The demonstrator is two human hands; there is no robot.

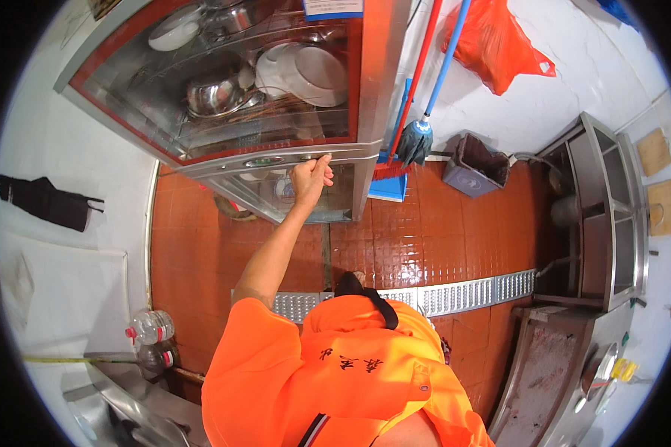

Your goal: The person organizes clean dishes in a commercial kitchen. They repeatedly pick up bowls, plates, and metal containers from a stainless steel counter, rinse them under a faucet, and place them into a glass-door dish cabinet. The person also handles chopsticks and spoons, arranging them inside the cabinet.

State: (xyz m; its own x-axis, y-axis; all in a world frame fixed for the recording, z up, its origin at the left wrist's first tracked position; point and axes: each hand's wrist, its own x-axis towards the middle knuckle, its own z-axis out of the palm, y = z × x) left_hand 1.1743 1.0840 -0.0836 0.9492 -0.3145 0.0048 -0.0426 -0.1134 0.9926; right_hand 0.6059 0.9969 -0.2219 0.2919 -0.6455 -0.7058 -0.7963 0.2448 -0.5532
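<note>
My left hand (311, 181) reaches forward to a tall metal disinfection cabinet (373, 89) with glass doors. Its fingers are curled closed at the metal edge of the cabinet door (276, 158), where the upper and lower sections meet. The exact grip is partly hidden by the hand. Behind the red-framed upper glass sit a steel pot (216, 93), white bowls (317, 74) and what look like chopsticks. More dishes show dimly through the lower glass. My right hand is out of view.
Right of the cabinet stand a red-handled broom (417, 74), a blue-handled mop (416, 140), a blue dustpan (388, 188) and a grey bin (476, 167). A steel rack (611, 216) lines the right wall. A metal drain grate (477, 294) crosses the tiled floor. Plastic bottles (154, 328) stand left.
</note>
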